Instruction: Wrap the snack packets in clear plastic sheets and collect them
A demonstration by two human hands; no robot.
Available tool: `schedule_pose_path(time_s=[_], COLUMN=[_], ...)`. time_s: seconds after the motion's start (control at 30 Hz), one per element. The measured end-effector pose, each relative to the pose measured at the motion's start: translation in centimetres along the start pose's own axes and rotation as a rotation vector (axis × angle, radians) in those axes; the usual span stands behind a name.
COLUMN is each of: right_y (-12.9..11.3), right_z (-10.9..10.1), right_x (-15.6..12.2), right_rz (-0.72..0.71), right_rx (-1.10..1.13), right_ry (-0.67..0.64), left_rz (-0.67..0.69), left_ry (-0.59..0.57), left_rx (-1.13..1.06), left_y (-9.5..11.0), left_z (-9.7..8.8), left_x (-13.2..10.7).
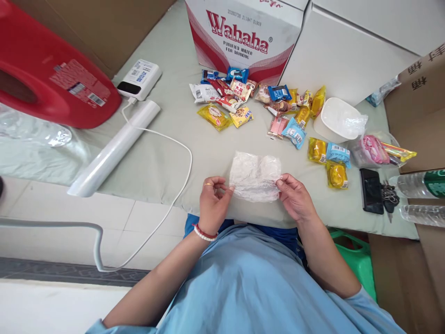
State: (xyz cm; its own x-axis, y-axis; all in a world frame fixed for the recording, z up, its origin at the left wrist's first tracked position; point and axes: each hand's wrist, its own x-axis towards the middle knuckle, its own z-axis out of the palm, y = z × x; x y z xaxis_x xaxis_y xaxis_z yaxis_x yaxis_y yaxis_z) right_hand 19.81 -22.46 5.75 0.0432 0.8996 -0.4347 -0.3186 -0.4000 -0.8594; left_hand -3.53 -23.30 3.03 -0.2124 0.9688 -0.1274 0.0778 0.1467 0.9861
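Note:
A small, crumpled, whitish see-through plastic bag lies spread at the near edge of the table, right in front of me. It is wrinkled, and whether anything is inside it I cannot tell. My left hand pinches its lower left edge between thumb and fingers. At its right edge, my right hand grips the plastic with thumb and forefinger. Beyond the bag lie wrapped snacks: a mixed pile, a second group to its right, and several yellow and blue packets nearer my right side.
A white tub and a clear container stand at the right, near a phone, keys and bottles. Leftward are a plastic roll, a power bank with a white cable, and a red jug. Behind stands a Wahaha box.

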Motion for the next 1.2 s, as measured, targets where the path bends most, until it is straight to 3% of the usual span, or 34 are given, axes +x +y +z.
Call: schedule_pose_path(time_s=[0.07, 0.17, 0.23, 0.3, 0.4, 0.5, 0.6, 0.67, 0.9, 1.03, 1.2], right_y=[-0.1, -0.2, -0.1, 0.0, 0.1, 0.2, 0.3, 0.2, -0.7, -0.9, -0.4], right_z=[-0.1, 0.4, 0.8, 1.2, 1.2, 0.7, 0.1, -0.1, -1.6, -2.7, -3.1], right_x=[0.1, 0.2, 0.3, 0.3, 0.2, 0.1, 0.1, 0.1, -0.1, -0.3, -0.4], right_rz=[0.02, 0.013, 0.001, -0.016, -0.037, -0.021, 0.011, 0.021, 0.006, -0.005, -0.013], right_rx=[0.02, -0.008, -0.041, -0.066, -0.079, -0.048, -0.018, -0.017, -0.068, -0.151, -0.203], right_ry=[0.001, -0.001, -0.01, -0.021, -0.026, -0.011, -0.004, 0.006, 0.053, 0.026, 0.012], left_rz=[0.29, 0.615, 0.722, 0.743, 0.604, 0.309, 0.014, -0.107, -0.237, -0.274, -0.326], left_ry=[-0.039, -0.236, -0.298, -0.305, -0.33, -0.349, -0.293, -0.219, 0.024, 0.041, 0.073], left_rx=[0.173, 0.317, 0.382, 0.435, 0.356, 0.102, -0.161, -0.313, -0.612, -0.676, -0.731], left_y=[0.4, 1.2, 1.5, 1.5, 1.4, 1.1, 1.0, 1.1, 1.7, 0.8, -0.2], left_z=[-0.2, 0.5, 1.6, 2.7, 3.6, 3.7, 3.2, 2.8, -1.0, -2.7, -2.8], left_x=[-0.4, -1.0, -1.2, -1.1, -0.8, -0.3, 0.3, 0.8, 3.3, 4.1, 4.3])
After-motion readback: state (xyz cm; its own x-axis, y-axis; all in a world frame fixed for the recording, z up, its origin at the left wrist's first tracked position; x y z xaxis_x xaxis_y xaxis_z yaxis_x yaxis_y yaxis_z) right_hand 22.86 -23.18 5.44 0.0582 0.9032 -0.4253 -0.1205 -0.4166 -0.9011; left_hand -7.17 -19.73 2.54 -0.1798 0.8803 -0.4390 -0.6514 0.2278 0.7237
